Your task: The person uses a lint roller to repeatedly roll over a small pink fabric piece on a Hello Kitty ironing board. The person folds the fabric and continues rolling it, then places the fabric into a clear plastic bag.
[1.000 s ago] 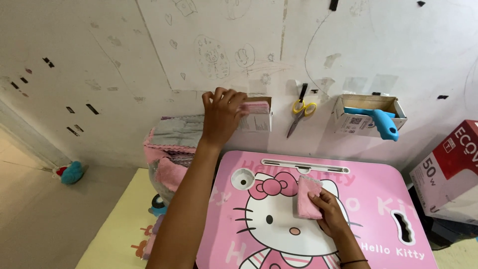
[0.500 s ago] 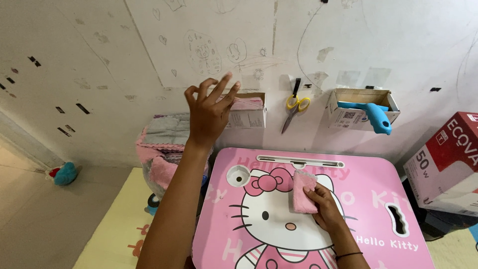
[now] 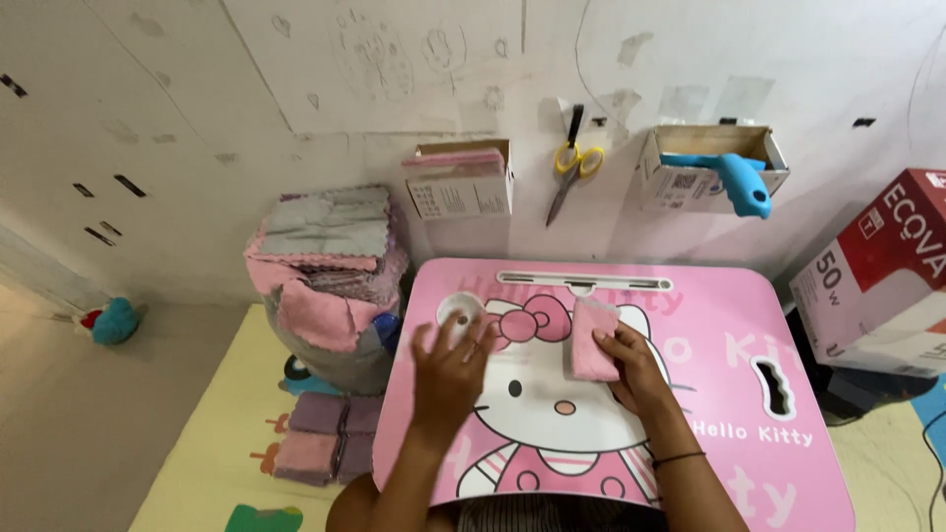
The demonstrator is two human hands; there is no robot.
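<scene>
On the pink lap table (image 3: pixel 729 394), the right hand (image 3: pixel 631 365) lies with fingers curled over the edge of a folded pink cloth (image 3: pixel 593 340), pinning it flat beside the printed cat's bow; the left hand (image 3: pixel 448 369) rests palm down with fingers spread wide and holding nothing, near the round cup hole (image 3: pixel 455 317). Half a second ago that left hand was raised at the wall-mounted cardboard box (image 3: pixel 461 179) holding pink cloths; it has since come down to the tabletop empty, so one cloth appears delivered and the next, under the right hand, is judged ready for handling. Right hand and cloth have barely shifted. Outward: yellow-handled scissors (image 3: pixel 569 167) hang on the wall; a second box (image 3: pixel 705 167) holds a blue tool (image 3: pixel 734 177); a heap of cloths (image 3: pixel 325 261) stands left of the table.
</scene>
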